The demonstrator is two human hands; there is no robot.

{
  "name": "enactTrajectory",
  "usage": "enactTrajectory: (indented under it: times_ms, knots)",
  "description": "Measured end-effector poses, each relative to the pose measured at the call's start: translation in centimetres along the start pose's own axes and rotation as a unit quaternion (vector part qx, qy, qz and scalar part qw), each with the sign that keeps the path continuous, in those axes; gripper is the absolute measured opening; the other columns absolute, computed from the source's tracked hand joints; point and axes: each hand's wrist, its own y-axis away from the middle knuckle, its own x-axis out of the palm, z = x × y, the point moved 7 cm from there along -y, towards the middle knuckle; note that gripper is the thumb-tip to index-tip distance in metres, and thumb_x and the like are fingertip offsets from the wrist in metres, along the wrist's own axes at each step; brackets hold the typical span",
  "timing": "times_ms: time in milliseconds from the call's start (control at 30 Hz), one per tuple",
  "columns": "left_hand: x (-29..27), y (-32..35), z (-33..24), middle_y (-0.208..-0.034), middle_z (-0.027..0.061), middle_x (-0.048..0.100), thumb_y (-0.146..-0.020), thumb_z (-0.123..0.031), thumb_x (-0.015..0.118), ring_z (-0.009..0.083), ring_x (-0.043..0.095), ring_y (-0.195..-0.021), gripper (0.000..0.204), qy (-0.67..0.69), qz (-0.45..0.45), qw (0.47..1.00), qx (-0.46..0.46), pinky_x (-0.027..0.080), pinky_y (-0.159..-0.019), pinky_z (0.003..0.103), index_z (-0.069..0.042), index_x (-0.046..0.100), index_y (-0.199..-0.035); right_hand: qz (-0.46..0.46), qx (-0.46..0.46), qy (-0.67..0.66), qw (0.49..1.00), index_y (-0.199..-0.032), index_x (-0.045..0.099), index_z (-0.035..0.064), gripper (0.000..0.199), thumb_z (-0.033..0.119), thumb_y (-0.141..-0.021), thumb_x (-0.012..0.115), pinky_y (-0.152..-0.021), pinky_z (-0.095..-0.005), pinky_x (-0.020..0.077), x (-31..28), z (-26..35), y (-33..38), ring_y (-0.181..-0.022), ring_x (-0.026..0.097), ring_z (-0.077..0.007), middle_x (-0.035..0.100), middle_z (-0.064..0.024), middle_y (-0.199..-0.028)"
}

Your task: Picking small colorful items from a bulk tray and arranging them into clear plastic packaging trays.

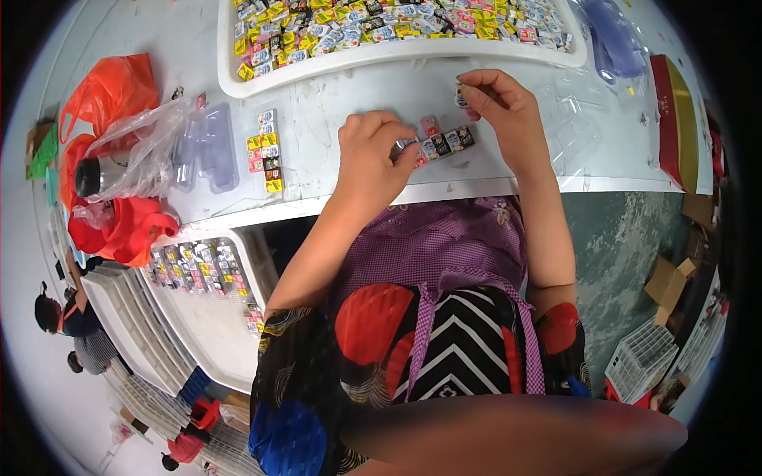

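My right hand [506, 109] is raised a little over the table, thumb and fingers pinched on a tiny printed box [460, 97]. Below it lies a short row of similar tiny boxes [446, 144], mostly black with some pink, and one pink box [429, 124] sticks out behind the row. At the row's left end my left hand [373, 151] curls round it, thumb and forefinger closed on a small box there, partly hidden by the fingers. Further left stands a finished-looking double column of tiny boxes [271, 151] in white, yellow, pink and black.
Along the table's far side a white tray [405, 55] holds a heap of tiny boxes. Clear plastic trays [214, 148], a dark-capped bottle [99, 176] and red bags [111, 87] are on the left. A red-and-gold box [675, 123] lies right. Below left, another white tray [210, 333] holds packed sets.
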Motion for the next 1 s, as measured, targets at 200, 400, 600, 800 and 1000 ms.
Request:
enactTrajectory:
  times_ms: [200,400,600,800,1000]
  knots:
    - [0.1,-0.2,0.2,-0.091,0.0036,0.058,-0.067,-0.006,0.073,0.0263,0.050,-0.086,0.015,0.025,0.009,0.999,-0.021,0.039,-0.078,0.038,-0.008,0.066,-0.080,-0.028,0.000,0.011,1.000,-0.104,0.065,0.0021,0.017,0.010,-0.089,0.063,-0.066,-0.0212,0.0445,-0.7,0.1,0.4,-0.074,0.055,-0.0066,0.063,0.0011,-0.086]
    - [0.4,-0.9,-0.1,-0.089,0.0063,0.056,-0.068,-0.005,0.072,0.0276,0.050,-0.085,0.014,-0.011,0.042,0.999,-0.028,0.040,-0.076,0.039,-0.008,0.067,-0.081,-0.016,0.037,-0.147,0.988,-0.107,0.063,0.0018,0.019,0.011,-0.091,0.060,-0.064,-0.0244,0.0444,-1.8,-1.6,0.3,-0.074,0.058,-0.0112,0.062,-0.0005,-0.088]
    - [0.2,-0.9,1.7,-0.089,0.0089,0.054,-0.072,-0.005,0.073,0.0266,0.051,-0.088,0.011,0.039,0.092,0.991,-0.087,0.046,-0.074,0.034,-0.006,0.068,-0.083,0.025,0.066,-0.322,0.944,-0.111,0.057,0.0020,0.021,0.011,-0.092,0.057,-0.065,-0.0277,0.0452,-1.2,-2.4,0.6,-0.074,0.059,-0.0156,0.062,-0.0052,-0.092]
    - [-1.1,-1.4,-0.1,-0.092,0.0069,0.060,-0.081,-0.004,0.067,0.0199,0.056,-0.086,0.012,0.104,0.057,0.989,-0.091,0.047,-0.071,0.029,-0.005,0.067,-0.093,0.105,0.060,-0.446,0.887,-0.110,0.054,0.0018,0.020,0.013,-0.093,0.055,-0.067,-0.0309,0.0446,1.1,-2.0,1.5,-0.078,0.057,-0.0199,0.059,-0.0090,-0.092]
    - [1.3,-0.7,0.0,-0.097,0.0065,0.065,-0.088,-0.006,0.063,0.0107,0.060,-0.079,0.018,0.451,0.108,0.843,-0.272,0.048,-0.071,0.023,0.001,0.060,-0.105,0.128,0.049,-0.406,0.903,-0.107,0.054,0.0026,0.018,0.015,-0.093,0.055,-0.067,-0.0289,0.0437,3.5,-1.8,2.6,-0.079,0.055,-0.0180,0.057,-0.0075,-0.090]
